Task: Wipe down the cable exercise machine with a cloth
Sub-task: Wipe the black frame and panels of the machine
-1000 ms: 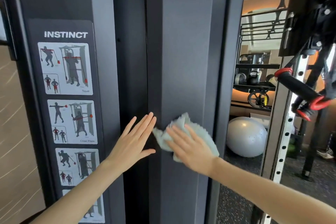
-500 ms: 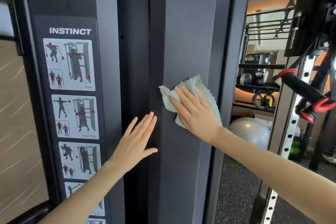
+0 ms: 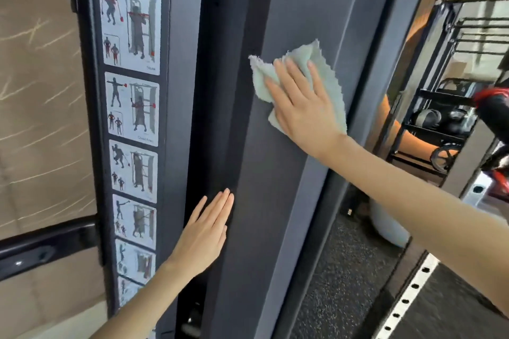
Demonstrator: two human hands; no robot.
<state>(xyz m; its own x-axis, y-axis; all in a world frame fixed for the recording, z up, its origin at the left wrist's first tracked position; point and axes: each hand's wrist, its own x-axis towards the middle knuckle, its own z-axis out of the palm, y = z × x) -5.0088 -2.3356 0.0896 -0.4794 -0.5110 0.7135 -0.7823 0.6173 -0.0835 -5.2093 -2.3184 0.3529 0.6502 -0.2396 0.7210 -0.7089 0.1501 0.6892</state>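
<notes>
Tan marbled wall panelling (image 3: 41,91) fills the far left, then comes a white exercise-diagram sticker strip (image 3: 132,91). Our left hand (image 3: 205,234) lies flat against the dark grey machine column (image 3: 275,201), fingers (image 3: 217,209) straight and holding nothing, likely to brace us. Higher up, our right hand (image 3: 303,107) presses the pale green frayed cloth (image 3: 301,53) to the column's face with spread fingers, for even wiping. A black weight rack (image 3: 440,107) and a red-ended black handle (image 3: 493,107) crowd the right.

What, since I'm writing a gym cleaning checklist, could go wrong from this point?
The cloth is only pressed flat under the right hand, not gripped, so it could slip off the upright panel and drop. The left hand lies flat with its fingers at the edge of the dark slot beside that panel; they might get caught if anything moves inside.
</notes>
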